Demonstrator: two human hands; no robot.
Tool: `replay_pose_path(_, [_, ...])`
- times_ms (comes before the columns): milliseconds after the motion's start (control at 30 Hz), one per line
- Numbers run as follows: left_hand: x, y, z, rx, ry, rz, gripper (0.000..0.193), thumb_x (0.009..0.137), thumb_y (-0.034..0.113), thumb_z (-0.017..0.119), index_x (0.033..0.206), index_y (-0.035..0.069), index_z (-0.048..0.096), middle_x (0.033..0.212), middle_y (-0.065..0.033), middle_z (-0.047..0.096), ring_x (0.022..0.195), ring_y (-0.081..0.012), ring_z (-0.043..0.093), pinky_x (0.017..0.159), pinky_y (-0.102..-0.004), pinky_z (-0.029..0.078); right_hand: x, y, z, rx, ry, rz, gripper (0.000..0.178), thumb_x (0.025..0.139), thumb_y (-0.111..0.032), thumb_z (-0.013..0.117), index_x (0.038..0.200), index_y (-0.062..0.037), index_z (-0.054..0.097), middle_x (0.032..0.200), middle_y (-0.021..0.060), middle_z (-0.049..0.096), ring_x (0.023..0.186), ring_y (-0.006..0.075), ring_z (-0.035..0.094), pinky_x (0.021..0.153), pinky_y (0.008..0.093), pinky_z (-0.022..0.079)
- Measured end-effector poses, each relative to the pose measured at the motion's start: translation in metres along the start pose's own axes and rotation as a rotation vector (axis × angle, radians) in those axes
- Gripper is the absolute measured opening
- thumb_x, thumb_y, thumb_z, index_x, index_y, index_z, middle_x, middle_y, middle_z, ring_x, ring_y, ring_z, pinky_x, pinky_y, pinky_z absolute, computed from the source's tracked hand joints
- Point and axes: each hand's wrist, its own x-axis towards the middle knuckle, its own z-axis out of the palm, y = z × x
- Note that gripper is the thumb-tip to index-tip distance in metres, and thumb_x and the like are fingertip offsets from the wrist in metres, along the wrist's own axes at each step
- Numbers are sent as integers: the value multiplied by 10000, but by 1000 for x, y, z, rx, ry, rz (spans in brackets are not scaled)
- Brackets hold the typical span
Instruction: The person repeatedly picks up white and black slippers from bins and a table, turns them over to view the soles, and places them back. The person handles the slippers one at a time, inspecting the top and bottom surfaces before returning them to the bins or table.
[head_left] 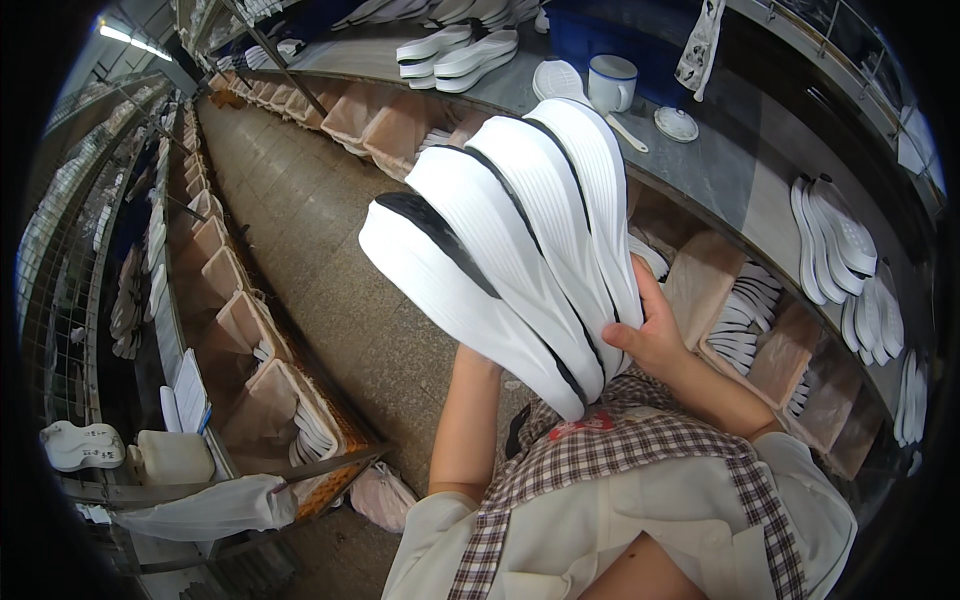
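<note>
A fanned stack of several white shoe soles [500, 240] with dark insides is held up in front of my chest. My right hand [652, 325] grips the stack's lower right edge, the thumb pressed on the near side and fingers behind. On the other side, my left hand [480, 362] goes in behind the leftmost sole. Only the wrist area shows there; its fingers are hidden by the soles.
On the right, a grey workbench [725, 185] carries an enamel mug [611, 84], a lid [676, 124], a blue bin [630, 45] and more white soles [838, 240]. Lined baskets [700, 275] with soles stand below. To the left, a shelf row with baskets [290, 390] borders the aisle floor [310, 190].
</note>
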Motion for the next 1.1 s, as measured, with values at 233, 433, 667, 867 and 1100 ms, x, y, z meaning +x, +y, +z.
replay_pose_path(233, [1,2,3,18,-8,-10,434,944,210,435,1267,-80,442,1148,-213,590,993,-281,630,800,-413,560,-4,5,-1,82,7,27,941,774,-361,742,1431,21,188,1395,133,296,1289,235,309,1069,363,255])
replay_pose_path(433, [6,8,7,52,-16,-23,432,944,207,435,1264,-82,444,1143,-214,593,986,-281,633,793,-411,563,6,1,-12,1,-36,64,916,755,-213,769,1430,-19,182,1368,121,362,1252,222,371,1045,359,303])
replay_pose_path(667, [-1,9,21,107,-63,-113,429,943,205,436,1261,-84,447,1136,-215,596,977,-280,637,786,-409,566,18,-4,-28,-39,-89,161,879,743,-186,785,1405,-20,232,1294,121,460,1202,208,447,1016,363,350])
replay_pose_path(867, [-12,8,24,100,-88,-180,427,943,202,436,1258,-86,449,1131,-216,598,970,-280,640,779,-407,569,25,3,-29,-14,-92,176,839,760,-136,762,1399,-14,232,1255,126,509,1152,205,503,983,359,395])
replay_pose_path(1100, [-8,8,21,115,-76,-157,425,943,199,436,1255,-89,451,1124,-218,601,961,-279,644,772,-405,573,29,7,-34,-21,-126,230,863,753,-96,755,1413,-13,205,1275,121,498,1156,202,498,989,349,385])
